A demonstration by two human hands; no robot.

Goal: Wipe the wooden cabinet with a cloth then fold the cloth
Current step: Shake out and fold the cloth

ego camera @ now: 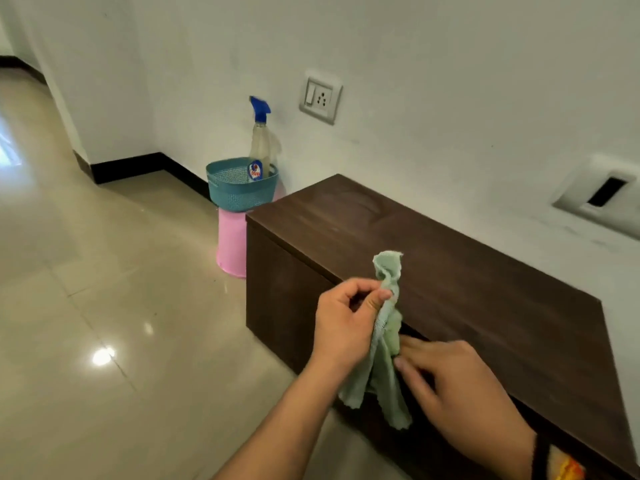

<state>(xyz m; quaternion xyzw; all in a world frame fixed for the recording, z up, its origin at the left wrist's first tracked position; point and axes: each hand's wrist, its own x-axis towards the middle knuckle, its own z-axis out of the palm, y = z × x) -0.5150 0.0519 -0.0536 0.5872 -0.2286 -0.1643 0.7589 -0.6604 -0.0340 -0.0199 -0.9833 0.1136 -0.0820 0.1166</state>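
**Green cloth held up in front of the dark cabinet**

A pale green cloth (386, 341) hangs in the lower middle of the frame, in front of the front edge of a dark brown wooden cabinet (450, 271). The left hand (346, 323) pinches the cloth near its upper end between thumb and curled fingers; a short tuft of fabric stands up above the pinch, and the rest drops down in loose, twisted folds to two ragged corners. The right hand (457, 389), at the lower right of the frame, reaches in from the side with its fingers partly extended. Its fingertips touch the hanging cloth about halfway down; whether they actually grip the fabric cannot be told, as the hand is blurred. A dark cuff with an orange and yellow patch (557, 462) shows at that wrist.

The cabinet runs from the centre of the frame to the lower right, against a white wall. Just beyond its far end, in the upper middle of the frame, a teal perforated basket (239, 188) sits on an upturned pink bucket (231, 244). A spray bottle (260, 140) with a blue trigger head stands in the basket. A wall socket with a switch (320, 98) is mounted above the cabinet. Glossy beige floor tiles (104, 306) fill the left side.
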